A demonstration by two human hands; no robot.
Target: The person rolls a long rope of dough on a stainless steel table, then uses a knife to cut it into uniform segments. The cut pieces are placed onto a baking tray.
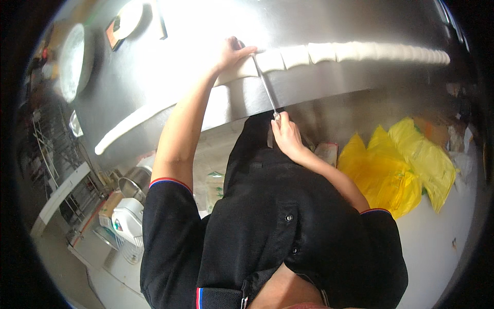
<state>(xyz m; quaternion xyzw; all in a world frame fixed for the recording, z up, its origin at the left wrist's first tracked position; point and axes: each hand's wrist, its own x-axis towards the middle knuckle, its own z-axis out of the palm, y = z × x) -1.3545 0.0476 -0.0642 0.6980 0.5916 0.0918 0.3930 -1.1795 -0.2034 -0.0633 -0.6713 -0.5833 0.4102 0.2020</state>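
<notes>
A long white dough roll (239, 71) curves across the steel worktop (332, 81). Its right part is divided into several pieces (322, 53) that stand side by side, while its left part (131, 125) is uncut and passes behind my left forearm. My right hand (287, 135) grips the handle of a knife (265, 83) near the table's front edge. The blade, seen nearly edge-on, lies across the roll at the border between cut and uncut dough. My left hand (233, 52) is at the roll just left of the blade, thumb pointing right; glare hides its contact with the dough.
A round pale bowl (73, 63) is at the worktop's left end, near a round white item (129, 17) on a small block. Yellow plastic bags (382, 170) lie below on the right. A white appliance with a wire guard (127, 220) and a metal pot (133, 181) stand lower left.
</notes>
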